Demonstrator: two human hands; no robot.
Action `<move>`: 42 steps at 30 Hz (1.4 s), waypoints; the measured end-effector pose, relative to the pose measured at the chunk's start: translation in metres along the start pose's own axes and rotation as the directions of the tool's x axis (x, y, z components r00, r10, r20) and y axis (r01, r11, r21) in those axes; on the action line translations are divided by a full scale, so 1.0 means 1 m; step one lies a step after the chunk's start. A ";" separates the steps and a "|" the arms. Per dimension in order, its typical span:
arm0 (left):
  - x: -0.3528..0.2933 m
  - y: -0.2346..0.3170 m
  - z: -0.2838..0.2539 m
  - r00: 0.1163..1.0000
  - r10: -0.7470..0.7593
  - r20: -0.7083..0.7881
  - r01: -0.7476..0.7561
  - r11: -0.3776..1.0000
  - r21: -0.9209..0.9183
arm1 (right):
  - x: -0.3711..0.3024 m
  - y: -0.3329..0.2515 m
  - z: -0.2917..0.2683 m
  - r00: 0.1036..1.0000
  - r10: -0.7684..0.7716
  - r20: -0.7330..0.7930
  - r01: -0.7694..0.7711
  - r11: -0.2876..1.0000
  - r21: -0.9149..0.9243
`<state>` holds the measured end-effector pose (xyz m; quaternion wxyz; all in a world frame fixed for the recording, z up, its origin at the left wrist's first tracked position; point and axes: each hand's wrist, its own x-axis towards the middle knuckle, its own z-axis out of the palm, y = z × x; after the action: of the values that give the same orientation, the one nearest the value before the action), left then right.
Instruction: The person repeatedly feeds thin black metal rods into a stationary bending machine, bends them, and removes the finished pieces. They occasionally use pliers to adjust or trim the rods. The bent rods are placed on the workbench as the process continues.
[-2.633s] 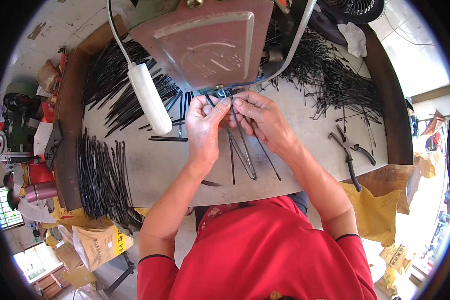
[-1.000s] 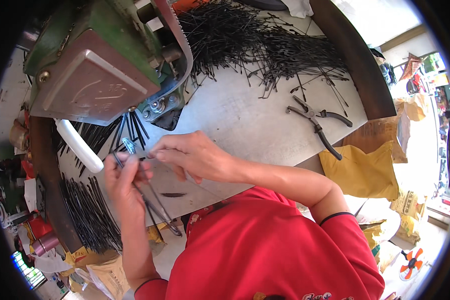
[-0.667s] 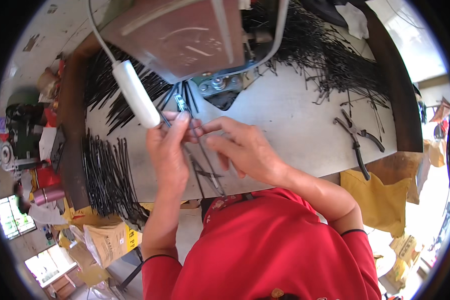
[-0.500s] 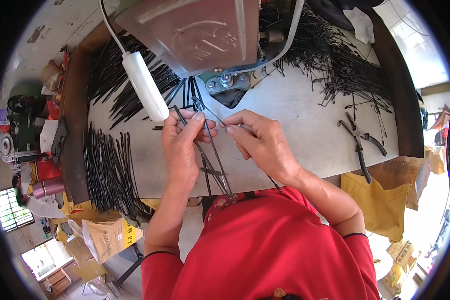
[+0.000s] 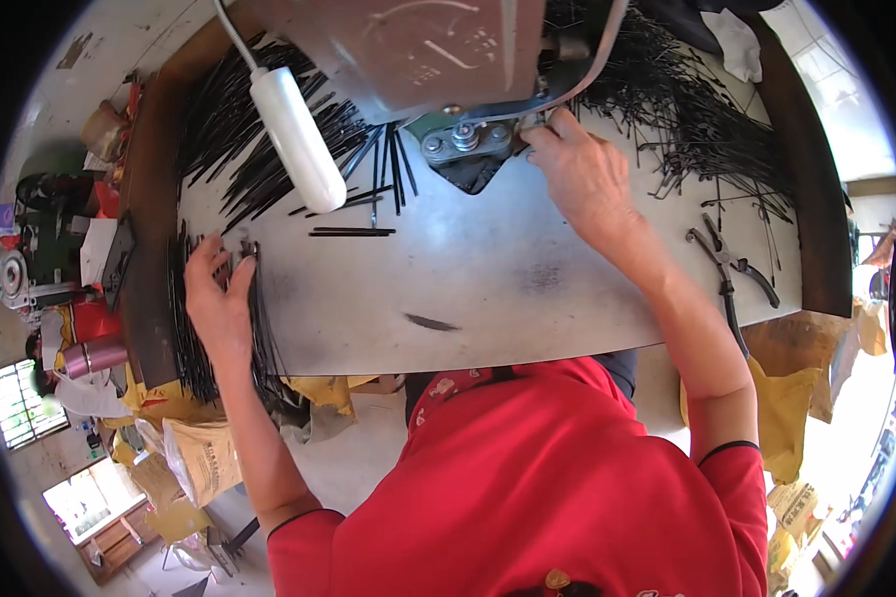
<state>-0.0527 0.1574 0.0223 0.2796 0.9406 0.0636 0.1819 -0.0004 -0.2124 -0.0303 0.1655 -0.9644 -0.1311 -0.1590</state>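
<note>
My left hand (image 5: pixel 221 303) rests on the bundle of thin black metal rods (image 5: pixel 269 343) at the left of the worktable, its thumb and fingers apart among the rod ends. My right hand (image 5: pixel 589 174) reaches up to the right side of the machine's bolted head (image 5: pixel 465 139). Its thumb and forefinger are pinched together there; what they hold is hidden. Under the head sits a dark pointed plate (image 5: pixel 473 175). Several short black rods (image 5: pixel 353 232) lie on the table just left of the head.
A white lamp (image 5: pixel 299 139) hangs over straight black rods (image 5: pixel 254 124) at the back left. Hooked black rods (image 5: pixel 707 149) are heaped at the back right. Pliers (image 5: pixel 719 261) lie near the right edge, and a dark sliver (image 5: pixel 430 322) lies toward the front of the table (image 5: pixel 368 289).
My hands have moved apart from the middle: the left down-left onto the rod bundle, the right up to the machine head. The long rods they held are gone from the middle.
</note>
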 end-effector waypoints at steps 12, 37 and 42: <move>-0.021 0.043 0.085 0.865 0.484 0.132 -0.501 0.851 0.159 | -0.046 0.006 -0.030 0.988 -0.113 0.110 0.105 0.991 0.077; -0.031 0.132 0.117 0.874 -0.030 0.484 0.443 0.456 -0.772 | -0.025 -0.051 -0.043 0.801 0.173 0.574 -0.587 0.421 0.692; -0.033 0.130 0.121 0.854 -0.052 0.517 0.491 0.406 -0.771 | -0.031 -0.054 -0.034 0.760 0.136 0.636 -0.628 0.408 0.663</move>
<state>-0.0349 -0.0194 -0.0100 0.7586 0.6459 0.0554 -0.0654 -0.0537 -0.1815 0.0043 0.6089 -0.7625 0.0056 0.2188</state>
